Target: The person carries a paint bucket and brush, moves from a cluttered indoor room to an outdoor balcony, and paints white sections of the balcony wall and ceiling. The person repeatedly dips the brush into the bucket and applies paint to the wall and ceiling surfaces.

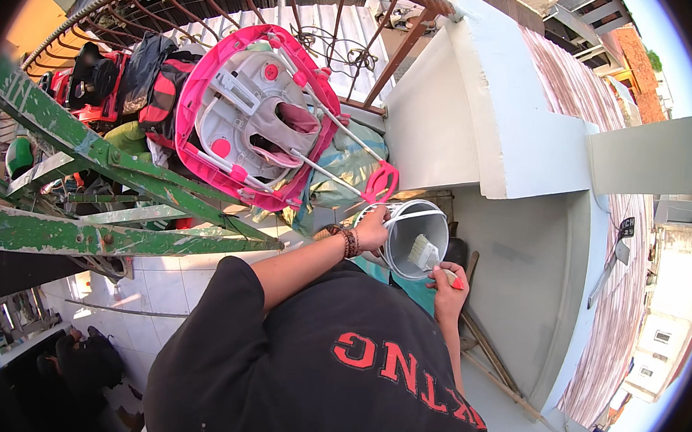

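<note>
My left hand [373,227], with a beaded bracelet at the wrist, is closed on the rim of a pale grey bucket [436,210]. The bucket is tilted so its mouth faces me, and its inner wall looks whitish. In my right hand [447,287] is a paintbrush [422,252] with pale bristles and a red-ended handle. The bristles are inside the bucket's mouth; I cannot tell whether they touch its wall. How much the bucket contains is not clear.
A pink-rimmed baby walker [180,116] leans at the left against a rusty railing [389,54]. A chipped green metal frame [112,236] reaches in beside me. To the right rises a white-grey wall [511,268], with poles [497,355] near its foot.
</note>
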### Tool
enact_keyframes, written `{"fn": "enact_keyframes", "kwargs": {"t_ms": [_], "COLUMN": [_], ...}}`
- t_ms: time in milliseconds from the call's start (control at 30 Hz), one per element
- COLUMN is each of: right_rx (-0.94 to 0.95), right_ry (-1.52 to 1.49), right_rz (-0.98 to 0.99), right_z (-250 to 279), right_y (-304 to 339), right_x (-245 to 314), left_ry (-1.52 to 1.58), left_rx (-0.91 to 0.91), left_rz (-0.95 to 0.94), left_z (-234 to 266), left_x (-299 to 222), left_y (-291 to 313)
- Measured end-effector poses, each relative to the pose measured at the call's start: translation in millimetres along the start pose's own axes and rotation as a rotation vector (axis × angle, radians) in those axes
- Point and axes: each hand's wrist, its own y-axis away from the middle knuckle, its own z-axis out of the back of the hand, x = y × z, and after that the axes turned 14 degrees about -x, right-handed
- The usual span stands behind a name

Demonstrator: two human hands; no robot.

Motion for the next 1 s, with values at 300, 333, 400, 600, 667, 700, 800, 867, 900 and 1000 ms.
{"fn": "enact_keyframes", "kwargs": {"t_ms": [300, 333, 400, 600, 667, 700, 800, 867, 900, 1000], "right_rx": [0.025, 0.029, 0.037, 0.072, 0.073, 0.081, 0.109, 0.143, 0.159, 0.181], "right_ry": [0.016, 0.024, 0.042, 0.081, 0.111, 0.130, 0.179, 0.187, 0.190, 0.200], "right_rz": [0.051, 0.065, 0.094, 0.112, 0.104, 0.107, 0.115, 0.124, 0.129, 0.140], "right_z": [17.0, 18.1, 20.8, 33.6, 36.0, 35.5, 33.8, 35.2, 36.1, 33.9], "right_y": [10.0, 10.2, 13.4, 18.3, 21.0, 22.4, 25.8, 23.4, 22.5, 25.0], "right_x": [-0.9, -0.5, -0.8, -4.6, -2.9, 1.1, 5.1, 2.1, 2.0, 6.8], "left_ry": [0.114, 0.104, 0.123, 0.074, 0.120, 0.143, 0.182, 0.211, 0.217, 0.234], "left_rx": [-0.102, -0.109, -0.107, -0.189, -0.204, -0.212, -0.247, -0.221, -0.223, -0.225], "left_rz": [-0.033, -0.048, -0.048, -0.041, -0.036, -0.034, -0.033, -0.010, -0.014, -0.009], "left_z": [5.7, 5.9, 9.6, 7.6, 4.5, 2.8, -0.4, -0.7, -2.1, -4.9], "left_x": [19.8, 20.7, 25.3, 37.6, 49.9, 55.3, 62.6, 65.3, 66.2, 66.4], "left_y": [28.0, 30.1, 37.0, 60.9, 62.9, 63.4, 71.5, 75.4, 77.4, 83.7]}}
